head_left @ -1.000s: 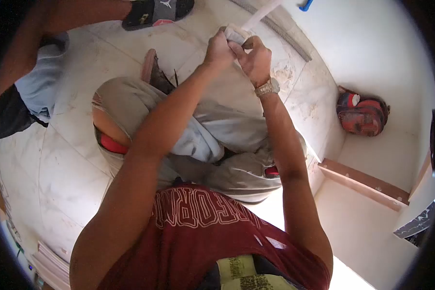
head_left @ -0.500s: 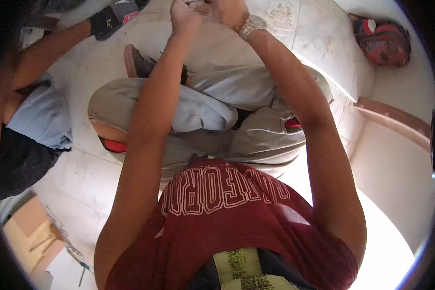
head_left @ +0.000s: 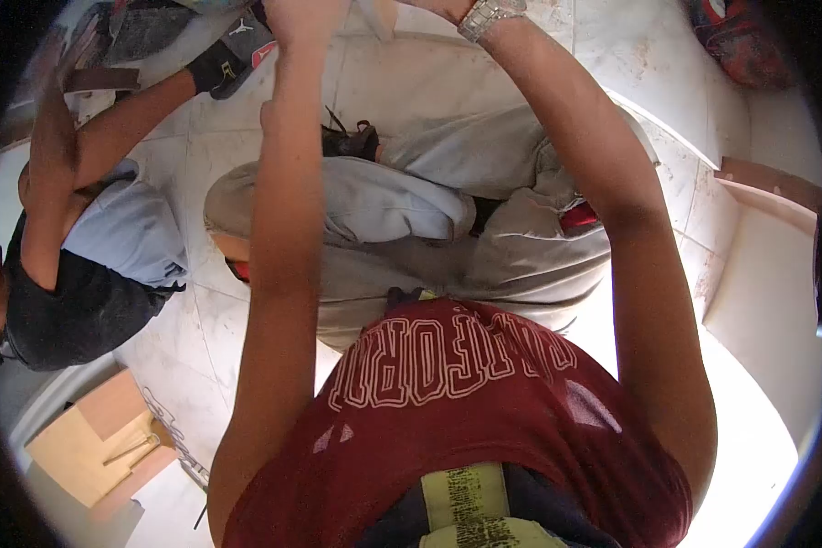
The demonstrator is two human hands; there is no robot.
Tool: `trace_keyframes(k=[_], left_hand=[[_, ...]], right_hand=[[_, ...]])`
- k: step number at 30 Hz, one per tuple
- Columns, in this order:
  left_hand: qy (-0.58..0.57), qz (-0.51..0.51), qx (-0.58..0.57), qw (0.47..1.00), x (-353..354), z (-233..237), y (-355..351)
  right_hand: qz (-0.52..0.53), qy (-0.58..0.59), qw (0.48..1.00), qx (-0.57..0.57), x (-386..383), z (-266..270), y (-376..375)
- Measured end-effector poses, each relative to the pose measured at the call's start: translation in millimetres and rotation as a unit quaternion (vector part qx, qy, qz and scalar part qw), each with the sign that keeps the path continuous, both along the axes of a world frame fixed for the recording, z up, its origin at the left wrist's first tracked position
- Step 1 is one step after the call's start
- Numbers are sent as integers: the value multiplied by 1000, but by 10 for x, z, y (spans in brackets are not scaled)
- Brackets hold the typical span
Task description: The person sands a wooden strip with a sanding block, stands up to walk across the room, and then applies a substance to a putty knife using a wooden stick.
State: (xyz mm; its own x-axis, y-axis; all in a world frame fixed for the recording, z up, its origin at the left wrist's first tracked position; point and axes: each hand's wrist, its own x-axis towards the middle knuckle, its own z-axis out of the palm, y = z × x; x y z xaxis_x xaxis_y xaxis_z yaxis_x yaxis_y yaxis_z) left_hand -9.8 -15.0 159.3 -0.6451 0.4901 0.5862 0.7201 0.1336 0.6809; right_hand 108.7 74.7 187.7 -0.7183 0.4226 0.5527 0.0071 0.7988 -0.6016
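Observation:
At the top edge of the head view, my left hand is cut off by the frame, and its fingers are mostly hidden. My right hand also reaches the top edge, with a metal watch on its wrist. Between the hands stands a pale, thin upright piece; whether either hand touches it, I cannot tell. My crossed legs in grey trousers lie below my forearms on the tiled floor.
Another person sits at the left, one leg stretched towards my left hand. A cardboard box lies at lower left. A red and black bag is at upper right, and a brown-edged board stands at the right.
My hands have moved apart, the left one leftwards, and both have gone further out of the top edge. The view has shifted, showing more of the other person and the box.

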Motion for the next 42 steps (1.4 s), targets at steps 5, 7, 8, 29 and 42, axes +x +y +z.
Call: trace_keyframes(k=[5,7,8,29,42], left_hand=[[-39,12,-75,996,-132,-1432,17],[-83,23,-56,995,-178,-1783,88],[-115,22,-36,992,-202,-1884,156],[-143,-34,-37,988,-47,-1645,53],[-248,-136,37,958,-7,-1647,-15]], right_hand=[[-17,-83,996,36,-101,-961,37],[-33,-163,985,54,-224,-1414,115],[-38,-194,978,65,-265,-1377,142],[-21,-130,991,-9,-89,-1096,22],[-39,-202,973,103,-192,-1518,170]])
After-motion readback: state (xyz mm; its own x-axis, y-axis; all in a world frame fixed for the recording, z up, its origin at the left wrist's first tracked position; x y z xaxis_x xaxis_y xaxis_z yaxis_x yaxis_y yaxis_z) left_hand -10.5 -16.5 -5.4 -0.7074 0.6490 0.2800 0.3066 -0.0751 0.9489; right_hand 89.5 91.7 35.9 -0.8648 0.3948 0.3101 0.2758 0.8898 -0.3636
